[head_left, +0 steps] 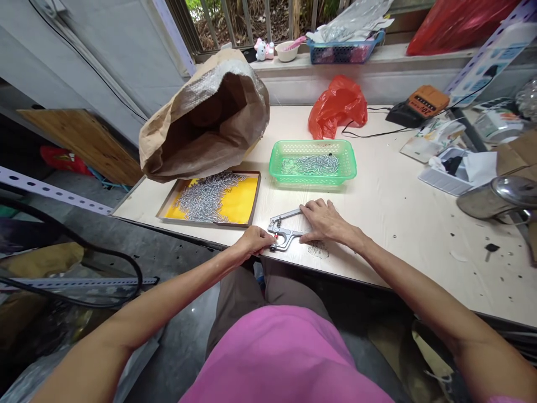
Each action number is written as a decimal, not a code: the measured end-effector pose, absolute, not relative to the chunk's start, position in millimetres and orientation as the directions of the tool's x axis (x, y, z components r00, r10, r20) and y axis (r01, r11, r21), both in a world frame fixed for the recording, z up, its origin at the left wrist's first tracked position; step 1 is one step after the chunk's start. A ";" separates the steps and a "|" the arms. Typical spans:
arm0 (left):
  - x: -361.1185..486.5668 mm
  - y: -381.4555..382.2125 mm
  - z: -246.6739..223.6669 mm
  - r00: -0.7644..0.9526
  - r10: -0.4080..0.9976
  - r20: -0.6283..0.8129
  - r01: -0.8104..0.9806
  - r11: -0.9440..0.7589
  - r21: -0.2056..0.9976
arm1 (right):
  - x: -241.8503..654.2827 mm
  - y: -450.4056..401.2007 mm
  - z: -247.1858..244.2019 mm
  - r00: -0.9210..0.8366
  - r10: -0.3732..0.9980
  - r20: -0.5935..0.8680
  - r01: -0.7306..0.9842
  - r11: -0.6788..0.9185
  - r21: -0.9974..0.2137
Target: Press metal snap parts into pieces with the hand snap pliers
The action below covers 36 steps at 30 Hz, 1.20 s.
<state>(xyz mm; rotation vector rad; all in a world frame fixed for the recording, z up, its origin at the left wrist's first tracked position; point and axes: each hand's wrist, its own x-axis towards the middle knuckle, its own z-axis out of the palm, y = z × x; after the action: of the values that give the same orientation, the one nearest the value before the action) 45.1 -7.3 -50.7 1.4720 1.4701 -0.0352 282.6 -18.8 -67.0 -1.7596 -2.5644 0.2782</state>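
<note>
Metal hand-press pliers [287, 238] with a C-shaped jaw lie near the front edge of the table. My right hand [325, 221] is closed around the two spread handles. At the jaw, my left hand [254, 242] pinches with thumb and forefinger; whatever is between the fingertips is too small to make out. A bit of red shows inside the jaw. Left of the pliers sits a shallow tray [251, 206] with a yellow bottom, partly covered by a heap of small silvery metal pieces [203, 197]. A green plastic basket [312, 180] behind the pliers holds similar pieces.
A large open paper sack [201, 120] leans over the tray's back edge. Behind the basket is a red plastic bag [339, 106]. An orange-and-black charger [419, 106] with a cord, a white box [447, 174] and a metal jug [495, 197] stand at the right.
</note>
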 end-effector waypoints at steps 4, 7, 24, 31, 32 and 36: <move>47.8 -20.8 -48.4 0.269 0.889 -0.371 0.876 -0.066 0.478 | 279.0 -23.8 -67.1 -0.347 0.936 -0.062 0.931 0.337 -0.139; 59.3 -26.0 -50.5 0.478 0.875 -0.084 0.832 -0.419 0.364 | 277.0 -27.4 -68.8 -0.343 0.938 -0.038 0.933 0.336 -0.129; 113.2 22.0 -56.2 0.850 0.515 -0.111 0.527 -0.824 0.209 | 293.9 -32.4 -59.1 -0.309 0.943 -0.126 0.942 0.284 -0.181; 117.7 27.4 -61.7 0.813 0.577 -0.080 0.572 -0.765 0.296 | 295.9 -28.4 -61.6 -0.308 0.946 -0.103 0.918 0.267 -0.294; 117.4 25.6 -61.8 0.813 0.578 -0.077 0.573 -0.767 0.289 | 297.6 -27.8 -62.4 -0.309 0.947 -0.092 0.918 0.271 -0.290; 111.8 3.1 -71.4 0.779 0.626 0.036 0.593 -0.754 0.281 | 313.3 -24.5 -68.1 -0.377 0.924 -0.066 0.898 0.348 -0.268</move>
<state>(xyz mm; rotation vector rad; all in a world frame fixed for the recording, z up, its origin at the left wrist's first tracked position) 111.8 3.1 -71.4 2.7179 0.9493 0.1862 313.3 -24.5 -68.1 -1.6945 -2.4978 0.3988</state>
